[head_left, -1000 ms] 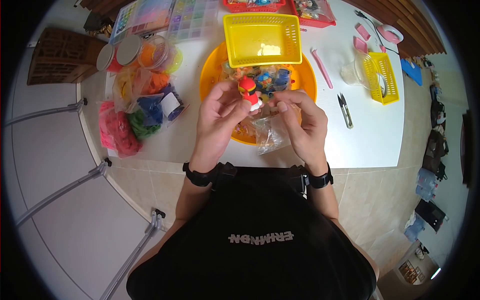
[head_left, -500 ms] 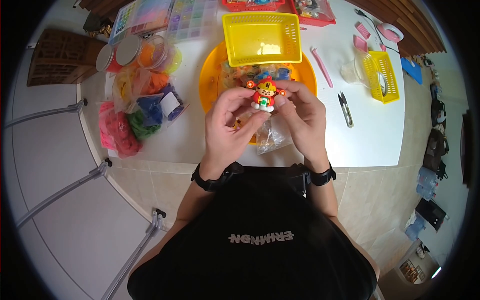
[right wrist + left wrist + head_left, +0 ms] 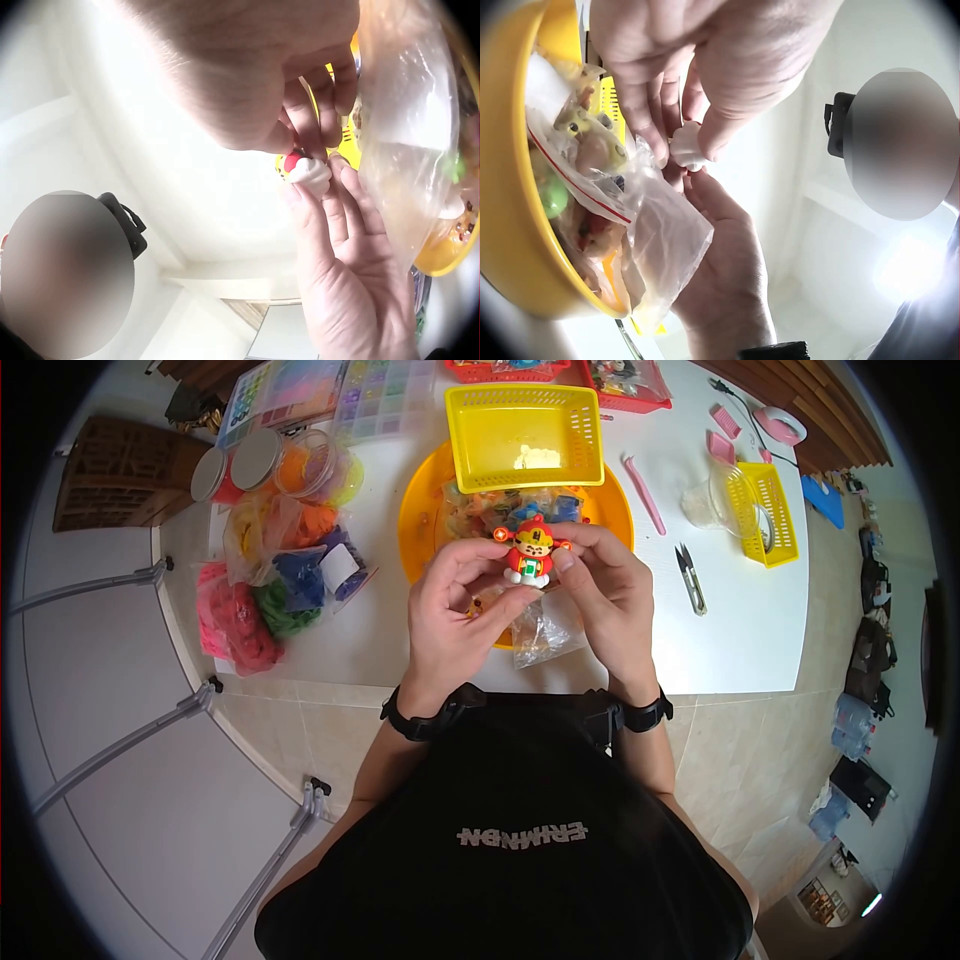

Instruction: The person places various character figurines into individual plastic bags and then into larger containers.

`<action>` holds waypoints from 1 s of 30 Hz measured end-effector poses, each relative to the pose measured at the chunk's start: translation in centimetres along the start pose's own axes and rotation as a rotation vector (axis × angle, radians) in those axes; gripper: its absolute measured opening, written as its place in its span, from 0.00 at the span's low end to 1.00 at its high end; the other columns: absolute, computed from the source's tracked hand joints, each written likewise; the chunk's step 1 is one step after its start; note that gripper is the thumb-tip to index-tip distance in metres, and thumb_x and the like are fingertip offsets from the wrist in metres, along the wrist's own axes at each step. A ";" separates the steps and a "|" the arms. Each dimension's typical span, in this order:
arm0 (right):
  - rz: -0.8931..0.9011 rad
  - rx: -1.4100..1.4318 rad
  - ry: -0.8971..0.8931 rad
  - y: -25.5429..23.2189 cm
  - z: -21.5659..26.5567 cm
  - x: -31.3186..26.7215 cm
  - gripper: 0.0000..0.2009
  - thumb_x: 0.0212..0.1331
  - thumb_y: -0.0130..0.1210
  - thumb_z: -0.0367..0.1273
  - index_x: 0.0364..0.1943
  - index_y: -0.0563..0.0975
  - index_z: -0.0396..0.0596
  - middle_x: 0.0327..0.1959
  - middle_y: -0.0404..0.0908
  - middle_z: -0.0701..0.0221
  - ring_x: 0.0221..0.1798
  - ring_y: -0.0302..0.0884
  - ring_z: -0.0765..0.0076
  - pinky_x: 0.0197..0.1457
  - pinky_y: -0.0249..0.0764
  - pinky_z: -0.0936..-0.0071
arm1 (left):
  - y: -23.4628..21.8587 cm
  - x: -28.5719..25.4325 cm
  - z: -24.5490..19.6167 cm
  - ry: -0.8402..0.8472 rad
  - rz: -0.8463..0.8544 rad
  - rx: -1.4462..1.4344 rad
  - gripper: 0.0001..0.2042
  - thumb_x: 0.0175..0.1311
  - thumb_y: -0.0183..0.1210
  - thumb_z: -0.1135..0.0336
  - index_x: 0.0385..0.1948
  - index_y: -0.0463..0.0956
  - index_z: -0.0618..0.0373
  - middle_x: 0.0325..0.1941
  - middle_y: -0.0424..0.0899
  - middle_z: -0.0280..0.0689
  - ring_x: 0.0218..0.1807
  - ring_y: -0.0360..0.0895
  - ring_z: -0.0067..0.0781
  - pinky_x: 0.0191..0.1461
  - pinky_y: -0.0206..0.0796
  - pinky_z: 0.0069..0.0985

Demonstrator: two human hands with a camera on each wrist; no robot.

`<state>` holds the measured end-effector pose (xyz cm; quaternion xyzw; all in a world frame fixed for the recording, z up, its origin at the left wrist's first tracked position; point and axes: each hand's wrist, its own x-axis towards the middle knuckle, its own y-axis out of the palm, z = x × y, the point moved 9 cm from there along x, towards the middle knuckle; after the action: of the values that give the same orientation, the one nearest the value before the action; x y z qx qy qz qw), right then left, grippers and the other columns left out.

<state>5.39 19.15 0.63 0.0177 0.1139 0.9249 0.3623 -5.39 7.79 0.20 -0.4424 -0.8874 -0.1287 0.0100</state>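
A small red and yellow figurine (image 3: 533, 550) with a cartoon face, a green square on its front and a white cloud-like base stands upright between both hands, over the round orange tub. My left hand (image 3: 450, 615) pinches it from the left, thumb by the base. From the other side my right hand (image 3: 612, 600) pinches it near the round red ornament, its thumb and fingertips at the edge. The white base (image 3: 686, 146) shows between the fingers in the left wrist view. In the right wrist view, the white underside (image 3: 311, 174) and a bit of red show.
Beneath the hands, the orange tub (image 3: 415, 525) holds several bagged trinkets, with a clear plastic bag (image 3: 545, 635) over its near rim. A yellow basket (image 3: 525, 440) rests across its back. Thread snips (image 3: 692, 580) and pink tweezers (image 3: 645, 498) lie right; bagged coloured material (image 3: 240, 620) lies left.
The figurine has turned from side-on to face the head camera and moved slightly right. My right hand, apart from it a second ago, now holds it too. The last half second shows little movement.
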 end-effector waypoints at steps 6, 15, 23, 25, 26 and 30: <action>-0.003 -0.012 0.002 -0.1 -0.1 0.0 0.12 0.73 0.56 0.27 0.55 0.79 0.36 0.46 0.85 0.70 0.50 0.80 0.80 0.57 0.75 0.79 | -0.1 0.0 0.1 0.002 -0.004 0.006 0.22 0.60 0.68 0.84 0.55 0.71 0.65 0.51 0.85 0.44 0.53 0.84 0.28 0.60 0.77 0.27; -0.001 -0.031 0.004 -0.2 -0.2 0.1 0.12 0.72 0.57 0.27 0.55 0.79 0.36 0.46 0.85 0.70 0.49 0.80 0.80 0.56 0.75 0.79 | -0.1 0.0 0.0 -0.002 -0.005 0.002 0.22 0.60 0.68 0.83 0.55 0.71 0.66 0.51 0.85 0.44 0.54 0.83 0.29 0.61 0.76 0.27; -0.161 -0.013 -0.009 -1.4 0.2 0.3 0.09 0.73 0.56 0.29 0.48 0.80 0.37 0.40 0.84 0.73 0.42 0.79 0.82 0.50 0.75 0.80 | -0.2 0.1 0.2 -0.021 -0.049 -0.020 0.20 0.62 0.66 0.84 0.55 0.71 0.66 0.51 0.85 0.44 0.53 0.84 0.28 0.60 0.79 0.26; -0.109 -0.059 0.015 -1.6 -0.2 0.5 0.08 0.74 0.56 0.31 0.44 0.80 0.38 0.37 0.83 0.74 0.39 0.78 0.82 0.47 0.74 0.81 | -0.3 0.1 0.2 -0.031 -0.059 -0.028 0.20 0.62 0.65 0.85 0.54 0.71 0.66 0.51 0.85 0.43 0.53 0.84 0.28 0.60 0.79 0.26; -0.084 -0.081 0.027 -1.6 -0.4 0.5 0.08 0.74 0.55 0.31 0.42 0.80 0.39 0.35 0.83 0.75 0.38 0.77 0.83 0.46 0.74 0.81 | -0.4 0.1 0.2 -0.035 -0.059 -0.028 0.19 0.62 0.65 0.85 0.54 0.71 0.66 0.51 0.85 0.43 0.53 0.84 0.28 0.60 0.79 0.26; -0.063 -0.135 0.036 -1.1 -0.3 0.5 0.10 0.75 0.55 0.33 0.39 0.80 0.40 0.32 0.82 0.76 0.35 0.76 0.84 0.42 0.73 0.81 | -0.4 0.2 0.2 -0.027 -0.051 -0.034 0.19 0.62 0.65 0.85 0.54 0.71 0.66 0.50 0.85 0.43 0.53 0.84 0.29 0.59 0.80 0.26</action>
<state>5.75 20.21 0.08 -0.0268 0.0585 0.9189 0.3893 -5.78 7.77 0.00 -0.4215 -0.8962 -0.1380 -0.0128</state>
